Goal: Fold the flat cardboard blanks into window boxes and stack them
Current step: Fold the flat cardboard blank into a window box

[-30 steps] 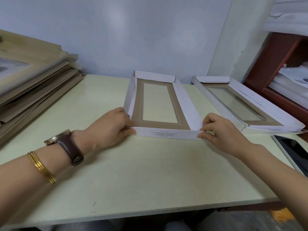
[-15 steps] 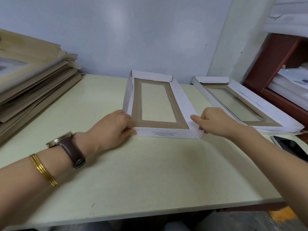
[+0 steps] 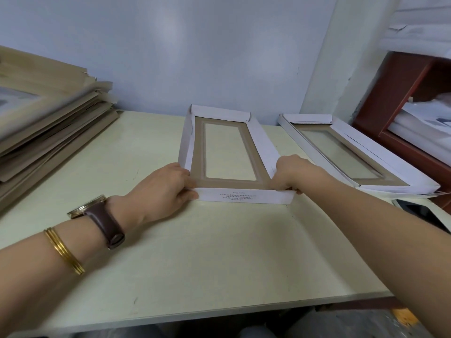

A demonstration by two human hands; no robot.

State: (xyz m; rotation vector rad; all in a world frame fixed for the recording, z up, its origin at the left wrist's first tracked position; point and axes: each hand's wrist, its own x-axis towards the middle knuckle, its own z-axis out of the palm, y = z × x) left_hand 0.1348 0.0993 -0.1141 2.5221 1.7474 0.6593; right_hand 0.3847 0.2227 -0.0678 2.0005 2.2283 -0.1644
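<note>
Mid-bench, toward the back wall, the half-folded window box (image 3: 244, 195) lies with its long axis running away from the person, brown inner frame up, and the bench (image 3: 219, 252) colour showing through the clear window. The far end flap and left long wall stand up. The right long wall leans outward. The near end flap, the one with small print, is raised along the front edge. The left hand (image 3: 161, 189) is at the near-left corner, fingers curled round where the left wall meets the near flap, thumb on the flap's outer face, gripping. The right hand (image 3: 292, 170) is at the near-right corner, fingers curled down, pinching the foot of the right wall at the flap's end; its fingertips are hidden behind the card. The box sits between both hands and stretches away beyond them. A folded box (image 3: 310, 119) lies just to the right, angled, not touching; whether it is one or several nested I cannot tell. The stack of flat blanks (image 3: 48, 123) fills the left end of the bench, well apart from the left hand. A dark phone (image 3: 419, 211) lies at the right edge, partly behind the right forearm. The left wrist carries a brown-strap watch (image 3: 97, 215) and gold bangles (image 3: 64, 251).
</note>
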